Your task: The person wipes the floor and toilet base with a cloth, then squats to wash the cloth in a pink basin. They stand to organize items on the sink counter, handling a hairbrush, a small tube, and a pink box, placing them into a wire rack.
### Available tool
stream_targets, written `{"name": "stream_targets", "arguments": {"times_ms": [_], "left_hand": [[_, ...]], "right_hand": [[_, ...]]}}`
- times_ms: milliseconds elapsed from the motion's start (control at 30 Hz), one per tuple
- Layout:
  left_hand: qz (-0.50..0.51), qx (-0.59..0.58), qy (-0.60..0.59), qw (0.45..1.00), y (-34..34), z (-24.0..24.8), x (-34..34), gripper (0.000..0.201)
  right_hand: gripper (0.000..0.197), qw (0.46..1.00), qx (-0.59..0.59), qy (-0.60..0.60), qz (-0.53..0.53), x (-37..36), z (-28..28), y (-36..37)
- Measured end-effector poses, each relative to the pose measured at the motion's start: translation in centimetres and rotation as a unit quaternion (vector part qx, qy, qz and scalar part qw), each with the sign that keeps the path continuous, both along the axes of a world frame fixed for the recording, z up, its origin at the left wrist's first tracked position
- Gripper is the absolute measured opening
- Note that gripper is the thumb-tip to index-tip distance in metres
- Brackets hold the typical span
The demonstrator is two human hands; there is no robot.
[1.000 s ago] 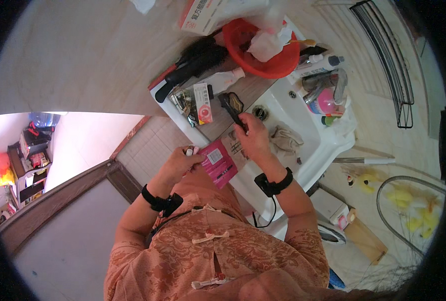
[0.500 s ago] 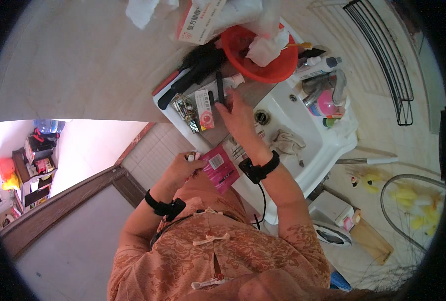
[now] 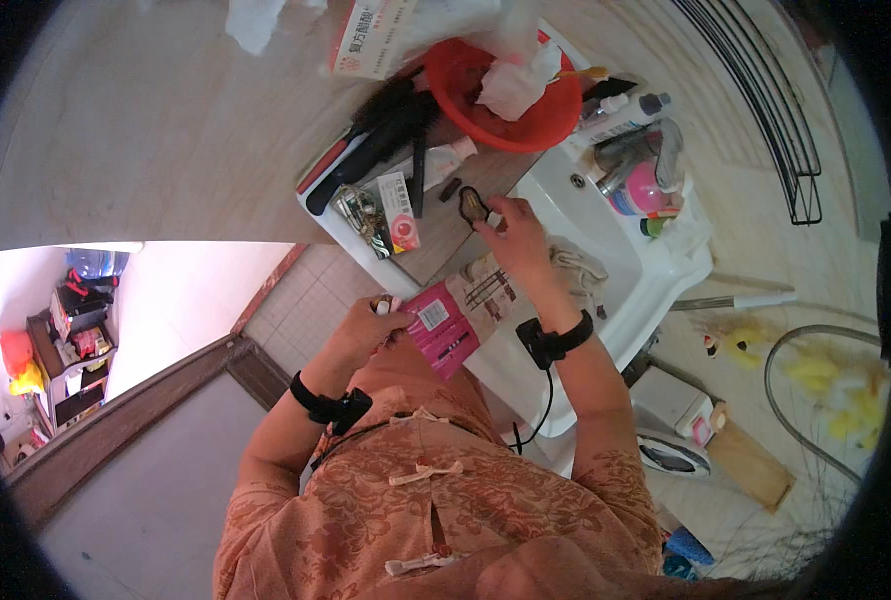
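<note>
My left hand is closed on the edge of a flat pink packet with a barcode label; its far part is clear or pale with brown print. Something small and white also shows between those fingers. In my right hand, a small black looped object, perhaps a hair clip, is pinched above the counter edge beside the sink. Near it lie a short black piece, a slim black stick-like item, a small white and pink box and a bunch of metal clips.
A red basin with white tissue stands beyond the white sink. Dark hairbrushes lie left of it. Bottles and a pink container line the sink's back. A grey cloth hangs inside. A wire rack is at far right.
My right hand has drawn back from the counter toward the right and nearer me, now with the black looped object in its fingers. My left hand stays on the pink packet.
</note>
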State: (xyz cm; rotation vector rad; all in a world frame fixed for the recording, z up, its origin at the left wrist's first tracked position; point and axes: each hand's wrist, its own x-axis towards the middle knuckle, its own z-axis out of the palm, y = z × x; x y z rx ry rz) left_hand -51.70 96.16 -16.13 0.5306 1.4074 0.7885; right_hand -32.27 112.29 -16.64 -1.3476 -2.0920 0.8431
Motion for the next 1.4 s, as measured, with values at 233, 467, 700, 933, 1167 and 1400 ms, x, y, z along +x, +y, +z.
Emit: {"name": "stream_targets", "arguments": {"times_ms": [233, 467, 700, 933, 1167, 1400], "left_hand": [[0.011, -0.016, -0.019, 1.000, -0.1, -0.1, 0.1, 0.014], [0.018, -0.011, 0.013, 1.000, -0.2, 0.1, 0.4, 0.012], [0.039, -0.012, -0.009, 0.999, -0.2, 0.1, 0.7, 0.013], [0.085, -0.023, -0.052, 0.995, -0.2, 0.0, 1.3, 0.010], [0.125, -0.037, -0.041, 0.991, 0.0, 0.8, 2.0, 0.011], [0.116, -0.053, -0.039, 0.991, 0.0, 0.9, 2.1, 0.009]], "right_hand": [[0.038, 0.998, 0.034, -0.038, 0.026, -3.2, -0.8, -0.4], [0.033, 0.995, 0.027, 0.085, 0.037, -2.7, -0.8, -0.1], [0.031, 0.992, 0.040, -0.098, -0.063, 10.7, -3.7, 2.3], [0.047, 0.928, 0.069, -0.364, 0.033, 15.3, -8.7, -0.1], [0.051, 0.985, -0.079, -0.100, -0.116, 15.2, -5.9, 0.3], [0.049, 0.960, -0.231, 0.038, -0.152, 13.8, -1.6, -2.4]]}}
